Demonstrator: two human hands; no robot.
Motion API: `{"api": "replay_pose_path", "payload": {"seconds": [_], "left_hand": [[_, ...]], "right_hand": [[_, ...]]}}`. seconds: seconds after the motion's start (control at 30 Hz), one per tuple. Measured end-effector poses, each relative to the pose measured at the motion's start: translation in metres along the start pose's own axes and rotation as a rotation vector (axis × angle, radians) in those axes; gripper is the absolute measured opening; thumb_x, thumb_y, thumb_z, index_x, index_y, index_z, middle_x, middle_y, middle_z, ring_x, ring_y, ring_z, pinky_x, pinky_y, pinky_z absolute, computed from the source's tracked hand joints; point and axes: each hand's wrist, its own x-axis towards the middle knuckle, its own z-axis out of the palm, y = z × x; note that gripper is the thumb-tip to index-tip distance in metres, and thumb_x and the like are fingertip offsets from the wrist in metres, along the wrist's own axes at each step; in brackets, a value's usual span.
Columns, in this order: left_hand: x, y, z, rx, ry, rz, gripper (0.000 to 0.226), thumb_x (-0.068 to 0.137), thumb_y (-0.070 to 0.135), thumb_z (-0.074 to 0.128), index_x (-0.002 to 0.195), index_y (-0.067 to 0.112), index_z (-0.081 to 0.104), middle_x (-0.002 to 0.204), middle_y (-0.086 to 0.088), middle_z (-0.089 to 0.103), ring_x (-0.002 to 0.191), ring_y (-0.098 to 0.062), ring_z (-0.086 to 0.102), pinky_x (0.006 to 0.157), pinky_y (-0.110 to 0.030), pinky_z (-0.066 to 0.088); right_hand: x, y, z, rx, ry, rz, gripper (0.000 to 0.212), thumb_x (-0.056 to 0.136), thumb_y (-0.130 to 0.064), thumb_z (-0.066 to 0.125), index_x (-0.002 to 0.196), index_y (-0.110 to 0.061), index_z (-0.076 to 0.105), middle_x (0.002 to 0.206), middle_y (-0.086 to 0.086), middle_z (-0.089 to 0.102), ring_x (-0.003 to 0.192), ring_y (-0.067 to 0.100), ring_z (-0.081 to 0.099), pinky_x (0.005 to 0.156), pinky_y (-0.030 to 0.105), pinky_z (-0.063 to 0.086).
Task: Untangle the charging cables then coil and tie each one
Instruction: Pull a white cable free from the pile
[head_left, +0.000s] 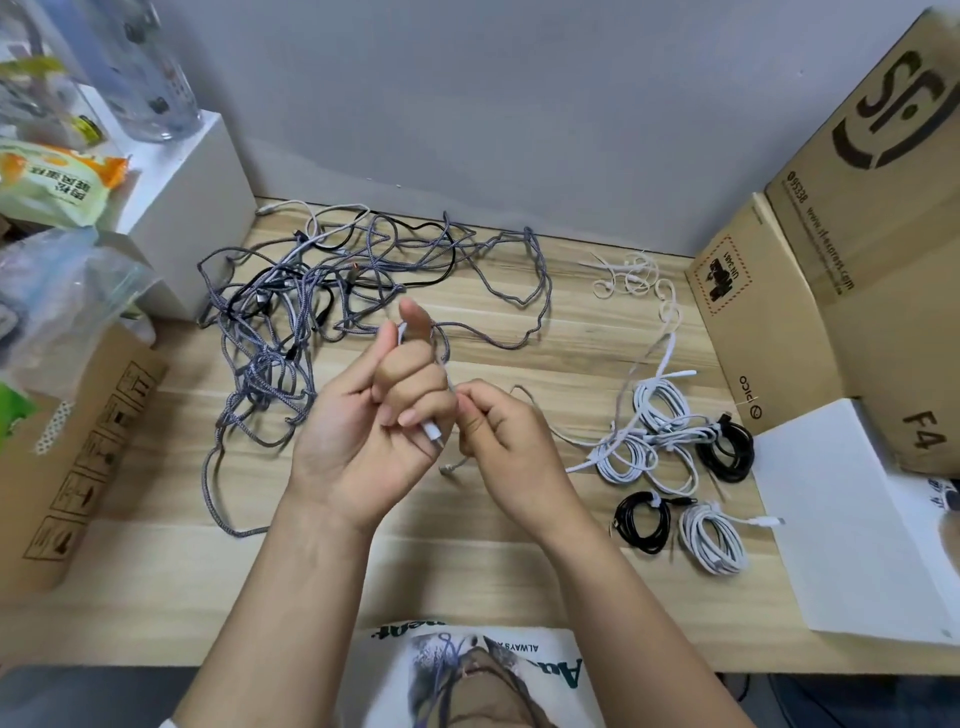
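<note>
Our left hand (374, 415) grips a thin white cable (430, 429); our right hand (493, 431) pinches it. Several tied white and black coils (675, 467) lie right; the grey braided tangle (291, 312) remains on the wooden table (519, 597).

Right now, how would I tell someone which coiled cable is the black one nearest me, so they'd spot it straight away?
Start at the big cardboard boxes on the right of the wooden table, then look in front of them at the cluster of finished coils. The one you want is the black coil at the cluster's near left corner, beside a white coil. The other black coil lies farther back, next to the white paper.
</note>
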Motion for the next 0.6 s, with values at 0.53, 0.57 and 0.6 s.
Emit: {"api": "replay_pose_path", "payload": {"seconds": [0.53,0.57,0.6], "left_hand": [[0.006,-0.011,-0.012,1.041,0.363,0.487,0.022,0.102,0.009,0.027,0.114,0.011,0.046,0.089,-0.007,0.072,0.063,-0.013,0.067,0.055,-0.018,0.052],[0.004,-0.009,-0.013,1.099,0.346,0.471,0.023,0.103,0.009,0.027,0.118,0.01,0.044,0.094,-0.009,0.071,0.072,-0.014,0.07,0.062,-0.018,0.054],[0.003,-0.007,-0.014,1.151,0.325,0.457,0.025,0.103,0.01,0.026,0.122,0.009,0.041,0.098,-0.009,0.069,0.08,-0.013,0.07,0.068,-0.019,0.055]], "right_hand": [[-0.016,-0.02,-0.004,-0.419,-0.032,-0.059,0.029,0.084,-0.042,0.049,0.077,-0.02,0.066,0.047,-0.001,0.048,0.053,0.02,0.045,0.055,0.031,0.034],[-0.017,-0.019,-0.007,-0.403,0.006,-0.068,0.029,0.081,-0.044,0.051,0.071,-0.021,0.065,0.042,-0.005,0.04,0.048,0.013,0.037,0.054,0.03,0.031],[-0.018,-0.018,-0.01,-0.387,0.042,-0.084,0.027,0.079,-0.044,0.053,0.068,-0.021,0.064,0.039,-0.007,0.035,0.044,0.009,0.033,0.052,0.029,0.03]]}}
